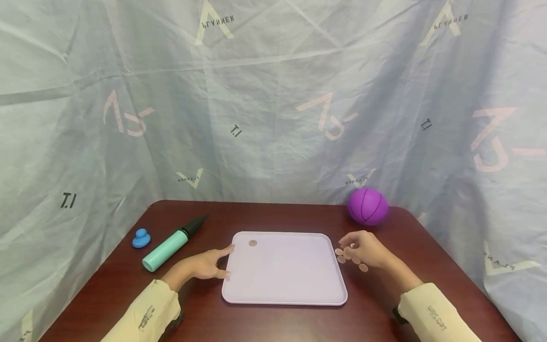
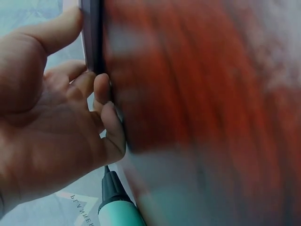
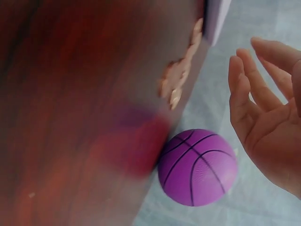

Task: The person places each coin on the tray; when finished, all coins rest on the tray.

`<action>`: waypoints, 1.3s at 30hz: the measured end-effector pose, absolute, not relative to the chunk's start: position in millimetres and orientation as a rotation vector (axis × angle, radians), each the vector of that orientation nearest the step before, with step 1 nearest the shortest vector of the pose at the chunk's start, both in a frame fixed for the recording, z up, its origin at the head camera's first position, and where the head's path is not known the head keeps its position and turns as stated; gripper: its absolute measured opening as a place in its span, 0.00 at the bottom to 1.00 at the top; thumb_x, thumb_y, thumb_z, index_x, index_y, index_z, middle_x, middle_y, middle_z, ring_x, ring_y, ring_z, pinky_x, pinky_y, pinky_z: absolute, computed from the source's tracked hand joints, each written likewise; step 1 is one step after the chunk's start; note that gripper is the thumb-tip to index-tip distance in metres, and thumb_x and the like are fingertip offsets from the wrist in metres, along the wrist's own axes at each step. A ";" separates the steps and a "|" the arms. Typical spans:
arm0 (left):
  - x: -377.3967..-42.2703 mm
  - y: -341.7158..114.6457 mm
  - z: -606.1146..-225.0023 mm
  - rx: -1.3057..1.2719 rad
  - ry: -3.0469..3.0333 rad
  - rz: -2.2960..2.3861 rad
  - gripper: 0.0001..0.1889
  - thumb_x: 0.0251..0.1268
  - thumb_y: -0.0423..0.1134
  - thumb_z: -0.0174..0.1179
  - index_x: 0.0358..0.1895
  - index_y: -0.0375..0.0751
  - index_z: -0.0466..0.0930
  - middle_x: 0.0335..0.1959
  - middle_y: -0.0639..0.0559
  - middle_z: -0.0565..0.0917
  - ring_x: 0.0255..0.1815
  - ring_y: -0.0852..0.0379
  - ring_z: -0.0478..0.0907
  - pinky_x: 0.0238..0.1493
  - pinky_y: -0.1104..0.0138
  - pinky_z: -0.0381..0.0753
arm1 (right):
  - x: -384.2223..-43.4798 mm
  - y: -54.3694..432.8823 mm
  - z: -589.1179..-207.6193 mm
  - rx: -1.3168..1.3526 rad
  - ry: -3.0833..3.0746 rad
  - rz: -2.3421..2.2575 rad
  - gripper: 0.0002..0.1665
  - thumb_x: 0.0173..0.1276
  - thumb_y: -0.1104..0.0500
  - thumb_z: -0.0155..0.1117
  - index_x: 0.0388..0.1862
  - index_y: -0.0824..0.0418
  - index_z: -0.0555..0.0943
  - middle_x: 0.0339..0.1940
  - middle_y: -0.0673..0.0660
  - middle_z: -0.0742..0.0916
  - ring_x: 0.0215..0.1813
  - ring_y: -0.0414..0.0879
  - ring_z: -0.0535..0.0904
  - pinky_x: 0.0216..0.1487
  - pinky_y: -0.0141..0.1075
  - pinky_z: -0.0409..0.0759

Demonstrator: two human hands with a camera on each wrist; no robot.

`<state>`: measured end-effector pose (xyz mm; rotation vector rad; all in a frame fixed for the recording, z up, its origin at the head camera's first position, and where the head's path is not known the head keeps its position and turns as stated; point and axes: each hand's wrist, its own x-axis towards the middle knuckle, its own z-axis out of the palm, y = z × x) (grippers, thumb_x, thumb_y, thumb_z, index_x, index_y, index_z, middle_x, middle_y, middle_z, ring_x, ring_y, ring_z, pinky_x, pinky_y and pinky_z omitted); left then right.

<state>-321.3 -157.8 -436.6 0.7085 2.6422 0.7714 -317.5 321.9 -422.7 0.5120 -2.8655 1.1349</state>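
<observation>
A pale lilac tray (image 1: 286,270) lies on the dark red-brown table, with one coin (image 1: 253,243) near its far left corner. At its left rim, my left hand (image 1: 207,264) touches the edge with thumb and forefinger spread apart. In the left wrist view the other fingers (image 2: 113,132) of this hand bend loosely beside the tray's edge (image 2: 92,35). Just right of the tray, several copper-coloured coins (image 1: 363,268) lie loose on the table. My right hand (image 1: 369,249) hovers over them and hides some; the right wrist view shows its fingers loosely bent, holding nothing.
A purple ball (image 1: 368,206) with black lines sits at the table's far right. On the left lie a mint-green hand pump (image 1: 165,250) with a black nozzle and a small blue knobbed object (image 1: 141,238). A grey printed cloth (image 1: 273,118) hangs behind the table.
</observation>
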 end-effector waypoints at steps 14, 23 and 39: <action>-323.8 -160.9 -442.2 0.853 2.606 0.802 0.45 0.59 0.41 0.72 0.75 0.30 0.57 0.75 0.32 0.60 0.74 0.34 0.58 0.69 0.44 0.60 | -326.1 324.7 -441.2 0.750 -2.870 0.843 0.09 0.54 0.61 0.79 0.34 0.60 0.89 0.26 0.50 0.85 0.30 0.40 0.76 0.33 0.31 0.74; -323.5 -159.0 -439.1 0.829 2.608 0.802 0.46 0.58 0.42 0.72 0.76 0.31 0.56 0.75 0.32 0.59 0.75 0.34 0.56 0.70 0.43 0.59 | -331.8 326.5 -444.3 0.690 -2.917 0.796 0.08 0.52 0.58 0.81 0.27 0.54 0.87 0.22 0.46 0.83 0.26 0.39 0.76 0.26 0.33 0.76; -323.0 -161.7 -438.9 0.803 2.615 0.802 0.46 0.59 0.45 0.71 0.77 0.34 0.56 0.75 0.34 0.60 0.74 0.34 0.60 0.68 0.42 0.61 | -335.0 323.6 -445.1 0.674 -3.050 0.887 0.11 0.58 0.58 0.77 0.30 0.60 0.82 0.25 0.50 0.83 0.17 0.40 0.74 0.13 0.36 0.74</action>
